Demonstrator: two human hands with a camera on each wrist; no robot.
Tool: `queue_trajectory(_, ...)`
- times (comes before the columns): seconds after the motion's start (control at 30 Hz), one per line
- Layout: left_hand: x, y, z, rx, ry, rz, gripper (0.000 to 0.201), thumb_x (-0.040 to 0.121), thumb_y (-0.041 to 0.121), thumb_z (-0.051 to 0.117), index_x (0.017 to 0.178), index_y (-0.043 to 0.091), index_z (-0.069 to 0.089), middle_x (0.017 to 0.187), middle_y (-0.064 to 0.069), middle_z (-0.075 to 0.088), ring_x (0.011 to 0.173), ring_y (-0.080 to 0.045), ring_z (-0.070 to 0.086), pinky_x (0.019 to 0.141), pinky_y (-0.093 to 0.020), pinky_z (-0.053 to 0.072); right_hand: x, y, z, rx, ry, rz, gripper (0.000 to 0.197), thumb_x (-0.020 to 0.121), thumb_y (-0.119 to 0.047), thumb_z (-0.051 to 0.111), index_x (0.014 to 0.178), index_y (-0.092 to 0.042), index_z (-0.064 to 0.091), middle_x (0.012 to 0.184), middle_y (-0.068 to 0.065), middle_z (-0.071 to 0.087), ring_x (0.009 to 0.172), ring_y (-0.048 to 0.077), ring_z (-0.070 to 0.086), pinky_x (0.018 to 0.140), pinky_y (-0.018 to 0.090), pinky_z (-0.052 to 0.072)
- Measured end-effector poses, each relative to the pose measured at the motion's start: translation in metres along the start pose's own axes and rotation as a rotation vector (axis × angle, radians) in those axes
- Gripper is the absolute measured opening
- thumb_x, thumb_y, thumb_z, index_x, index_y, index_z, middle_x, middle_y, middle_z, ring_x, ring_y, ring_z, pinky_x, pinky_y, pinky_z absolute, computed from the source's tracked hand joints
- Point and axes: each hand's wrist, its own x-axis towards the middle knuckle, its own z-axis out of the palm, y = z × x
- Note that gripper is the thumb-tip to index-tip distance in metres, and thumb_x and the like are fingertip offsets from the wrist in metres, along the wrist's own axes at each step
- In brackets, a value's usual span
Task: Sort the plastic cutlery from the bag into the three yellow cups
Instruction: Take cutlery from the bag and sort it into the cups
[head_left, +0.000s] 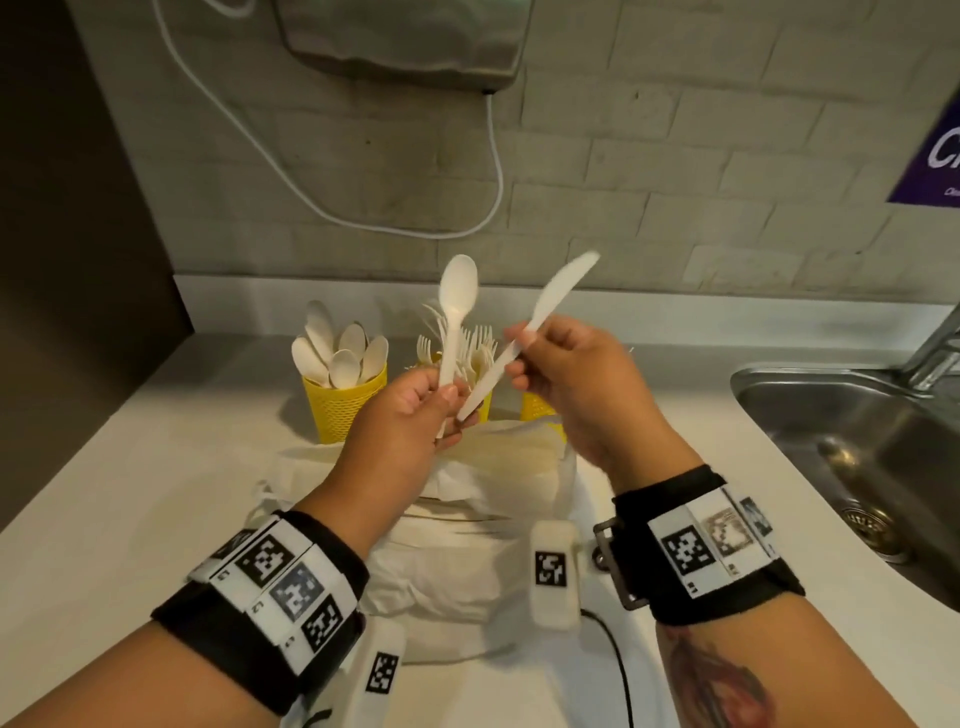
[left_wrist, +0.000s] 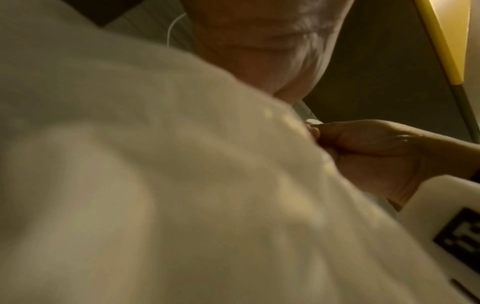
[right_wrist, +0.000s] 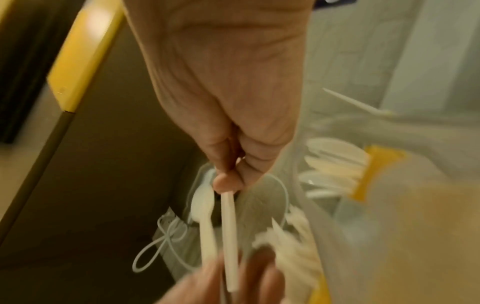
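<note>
My left hand (head_left: 441, 400) pinches the handle of a white plastic spoon (head_left: 453, 322), bowl up. My right hand (head_left: 519, 353) pinches a white plastic knife (head_left: 545, 306) held slanted, and its handle end reaches down beside the left fingers. In the right wrist view the knife (right_wrist: 230, 236) and spoon (right_wrist: 205, 218) lie side by side under my right fingers. Behind the hands stand three yellow cups: the left one (head_left: 345, 410) holds spoons, the middle one (head_left: 484, 408) holds forks (head_left: 480, 345), and the right one (head_left: 535, 405) is mostly hidden. The cloth bag (head_left: 457, 525) lies below the hands.
A steel sink (head_left: 831, 441) with a tap (head_left: 935, 343) takes up the right of the white counter (head_left: 130, 493). A wall unit (head_left: 405, 47) with a white cable (head_left: 496, 156) hangs above. A dark panel stands at the left. The left wrist view is mostly blurred cloth (left_wrist: 155, 185).
</note>
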Motion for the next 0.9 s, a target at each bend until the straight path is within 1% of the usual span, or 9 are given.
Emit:
queue_trajectory(0.13, 0.005, 0.001, -0.012, -0.112, 0.149, 0.026, 0.018, 0.103, 0.014, 0.046, 0.102, 0.016, 0.063, 0.096, -0.004, 0.076, 0.090, -0.014, 0.074, 0.078, -0.028, 0.057, 0.017, -0.031, -0.034, -0.374, 0.329, -0.262, 0.013, 0.097, -0.009, 0.057, 0.087, -0.015, 0.063, 0.071, 0.002, 0.067, 0.059, 0.011, 0.066, 0.061, 0.026, 0.057)
queue_trajectory(0.23, 0.007, 0.002, -0.023, -0.196, 0.276, 0.056, 0.019, 0.104, 0.017, 0.045, 0.112, 0.014, 0.061, 0.102, -0.004, 0.074, 0.095, -0.013, 0.073, 0.080, -0.024, 0.057, 0.028, -0.026, -0.055, -0.831, 0.421, -0.232, 0.007, 0.096, -0.014, 0.057, 0.090, -0.013, 0.060, 0.074, 0.004, 0.070, 0.063, 0.015, 0.069, 0.062, 0.030, 0.056)
queue_trajectory(0.33, 0.008, 0.002, -0.028, -0.225, 0.322, 0.038, 0.026, 0.104, 0.018, 0.044, 0.124, 0.011, 0.059, 0.108, -0.002, 0.072, 0.098, -0.010, 0.071, 0.078, -0.018, 0.056, 0.037, 0.009, -0.055, -1.058, 0.340, -0.108, 0.010, 0.093, -0.009, 0.055, 0.085, -0.009, 0.062, 0.074, 0.009, 0.070, 0.066, 0.023, 0.068, 0.056, 0.025, 0.050)
queue_trajectory(0.43, 0.008, 0.000, -0.029, -0.200, 0.321, 0.006, 0.024, 0.104, 0.015, 0.044, 0.121, 0.010, 0.060, 0.109, -0.002, 0.071, 0.098, -0.008, 0.070, 0.076, -0.017, 0.056, 0.040, 0.034, -0.046, -1.241, 0.157, 0.096, 0.015, 0.088, -0.006, 0.055, 0.096, -0.004, 0.067, 0.086, 0.015, 0.071, 0.085, 0.033, 0.069, 0.067, 0.031, 0.050)
queue_trajectory(0.57, 0.007, -0.004, -0.032, -0.182, 0.315, -0.047, 0.019, 0.103, 0.012, 0.047, 0.112, 0.011, 0.063, 0.107, -0.003, 0.072, 0.100, -0.012, 0.070, 0.079, -0.022, 0.055, 0.031, 0.007, -0.039, -1.467, 0.154, 0.145, 0.018, 0.092, -0.010, 0.058, 0.105, -0.001, 0.066, 0.101, 0.017, 0.070, 0.099, 0.035, 0.066, 0.069, 0.029, 0.040)
queue_trajectory(0.67, 0.005, -0.003, -0.031, -0.208, 0.307, -0.056, 0.017, 0.101, 0.011, 0.049, 0.106, 0.012, 0.065, 0.103, -0.005, 0.073, 0.096, -0.013, 0.071, 0.080, -0.023, 0.057, 0.022, -0.028, -0.016, -1.286, 0.175, -0.026, 0.029, 0.091, -0.027, 0.064, 0.113, -0.008, 0.067, 0.102, 0.015, 0.073, 0.098, 0.033, 0.068, 0.084, 0.035, 0.052)
queue_trajectory(0.73, 0.002, 0.004, -0.025, -0.217, 0.240, -0.042, 0.018, 0.100, 0.007, 0.049, 0.101, 0.012, 0.066, 0.095, -0.003, 0.075, 0.091, -0.014, 0.072, 0.081, -0.024, 0.058, 0.009, -0.040, 0.015, -1.012, 0.016, -0.107, 0.036, 0.086, -0.041, 0.070, 0.113, -0.017, 0.070, 0.097, 0.005, 0.074, 0.089, 0.022, 0.070, 0.085, 0.036, 0.054)
queue_trajectory(0.83, -0.006, 0.021, -0.010, -0.169, 0.091, 0.021, 0.026, 0.099, -0.001, 0.048, 0.087, 0.014, 0.065, 0.078, 0.002, 0.072, 0.081, -0.015, 0.068, 0.078, -0.028, 0.057, -0.005, -0.040, 0.051, -0.712, -0.229, -0.073, 0.021, 0.087, -0.032, 0.073, 0.100, -0.017, 0.074, 0.074, -0.003, 0.067, 0.060, 0.006, 0.059, 0.063, 0.024, 0.051)
queue_trajectory(0.9, -0.011, 0.032, -0.007, -0.122, 0.054, 0.038, 0.026, 0.099, 0.001, 0.049, 0.088, 0.017, 0.066, 0.082, 0.001, 0.073, 0.083, -0.016, 0.070, 0.082, -0.031, 0.058, -0.003, -0.041, 0.060, -0.514, -0.265, -0.049, 0.007, 0.089, -0.018, 0.070, 0.088, -0.011, 0.071, 0.059, -0.002, 0.060, 0.048, 0.010, 0.052, 0.050, 0.025, 0.046)
